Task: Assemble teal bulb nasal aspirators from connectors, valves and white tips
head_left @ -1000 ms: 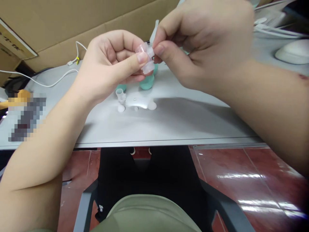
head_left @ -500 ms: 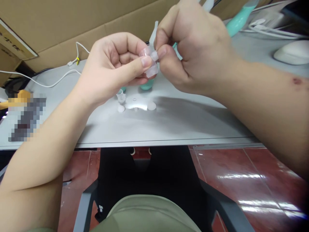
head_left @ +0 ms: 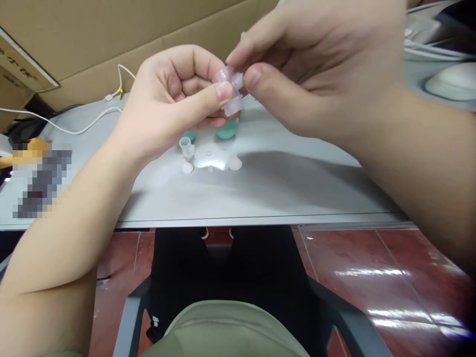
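Note:
My left hand [head_left: 182,91] pinches a small translucent plastic fitting [head_left: 232,105] between thumb and fingers, above the desk. A short whitish nub sticks out of the fitting's right side. My right hand [head_left: 297,69] is close against that side, its thumb tip by the nub and its index fingertip at the fitting's top edge. Its thumb and index finger are apart; the other fingers are partly hidden. Beneath my left hand a small translucent cup-shaped part [head_left: 187,148] stands on the desk. Teal rounded pieces [head_left: 227,129] show behind and below the fitting, partly covered.
Small whitish discs [head_left: 235,163] lie on the grey desk [head_left: 260,198] around a shiny patch. A white cable [head_left: 85,130] runs along the left. At right are a white mouse [head_left: 451,82] and more cables. A cardboard wall [head_left: 111,39] closes off the back.
My right hand has loosened from its tight pinch on the nub, and its fingers have straightened and spread. It looks larger and turned. My left hand holds the fitting in nearly the same place.

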`<action>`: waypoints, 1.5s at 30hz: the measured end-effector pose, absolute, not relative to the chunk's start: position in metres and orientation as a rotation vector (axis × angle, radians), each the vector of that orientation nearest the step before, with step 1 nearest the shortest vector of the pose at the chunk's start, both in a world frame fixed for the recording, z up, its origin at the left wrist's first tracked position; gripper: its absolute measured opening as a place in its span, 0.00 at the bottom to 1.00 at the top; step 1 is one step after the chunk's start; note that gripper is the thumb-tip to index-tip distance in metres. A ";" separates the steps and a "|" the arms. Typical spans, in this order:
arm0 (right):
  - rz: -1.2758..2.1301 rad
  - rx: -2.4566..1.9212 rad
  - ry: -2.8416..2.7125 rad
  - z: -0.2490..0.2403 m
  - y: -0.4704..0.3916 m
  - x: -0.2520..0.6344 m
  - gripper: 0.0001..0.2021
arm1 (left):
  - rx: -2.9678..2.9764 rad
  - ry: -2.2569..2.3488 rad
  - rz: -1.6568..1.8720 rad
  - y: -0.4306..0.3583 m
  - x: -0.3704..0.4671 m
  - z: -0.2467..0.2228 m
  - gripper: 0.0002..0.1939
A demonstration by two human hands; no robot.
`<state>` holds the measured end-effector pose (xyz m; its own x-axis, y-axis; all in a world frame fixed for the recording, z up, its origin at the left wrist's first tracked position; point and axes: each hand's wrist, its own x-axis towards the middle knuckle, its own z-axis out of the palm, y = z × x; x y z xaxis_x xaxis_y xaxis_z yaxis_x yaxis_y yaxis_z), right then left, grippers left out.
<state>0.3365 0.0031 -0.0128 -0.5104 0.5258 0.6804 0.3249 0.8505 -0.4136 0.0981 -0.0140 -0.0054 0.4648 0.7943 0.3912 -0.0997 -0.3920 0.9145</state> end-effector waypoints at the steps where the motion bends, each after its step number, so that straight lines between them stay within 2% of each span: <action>1: 0.343 -0.595 -2.143 -0.011 0.003 0.336 0.13 | 1.701 0.605 1.102 -0.015 0.098 -0.005 0.05; 8: 0.428 -0.575 -2.050 -0.004 0.001 0.334 0.07 | 1.739 0.711 1.042 -0.021 0.095 0.002 0.11; 13: 0.434 -0.695 -1.993 -0.004 0.002 0.336 0.09 | 1.705 0.678 1.043 -0.018 0.096 0.002 0.06; 18: 0.458 -0.699 -2.069 -0.008 0.003 0.338 0.12 | 1.717 0.689 1.048 -0.017 0.095 0.000 0.08; 24: 0.270 -0.740 -2.195 -0.009 0.006 0.338 0.11 | 1.743 0.718 1.054 -0.018 0.095 -0.001 0.12; 33: 0.175 -0.748 -2.226 -0.006 0.007 0.342 0.10 | 1.770 0.780 1.053 -0.021 0.096 0.003 0.15; 45: 0.526 -0.791 -2.131 0.008 0.001 0.344 0.04 | 2.015 0.651 1.186 -0.008 0.084 -0.010 0.09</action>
<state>0.3441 0.0007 0.0075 -0.4966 0.6862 0.5316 0.3604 0.7201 -0.5929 0.0840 -0.0083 -0.0098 0.4545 0.7109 0.5367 0.0707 -0.6294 0.7739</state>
